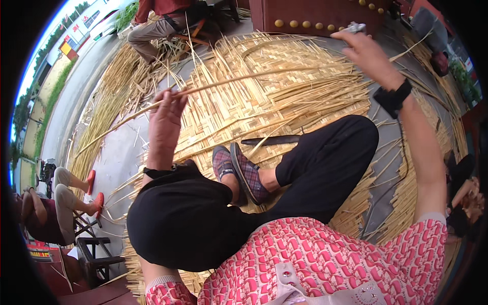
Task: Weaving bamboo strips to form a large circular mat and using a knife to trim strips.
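The twill-woven mat (254, 104) of pale split stems is the largest thing, its outer ends unwoven and bristling; a foot or sleeve catching those ends could probably pull the weave loose. Left of the mat lies a heap of loose strips (104, 124), tangled enough that a strip dragged across it might snag. The long strip (229, 83) now in hand slants over the mat's far left part, with its lower end towards that heap; held by one hand only, it could swing, bend or crack if an end caught. Other cut strips (315, 96) lie loose across the mat's middle, where they might slide underfoot or be confused with woven ones. The plaid shoes (251, 178) stand near the middle of the mat, so a shift of weight could crush or skew the strips there. Just beyond them, on the mat, rests a dark blade-like tool (272, 140); if it is sharp, a foot or a low reach could meet its edge. The left hand (165, 114), above the mat's left side, pinches the long strip between thumb and fingers; should the strip slip, a splinter seems the likeliest harm. The right hand (363, 53), above the mat's far right side, has bent fingers beside a small grey metallic piece (356, 28); I cannot tell whether they grip it, but a loose hold could let it drop
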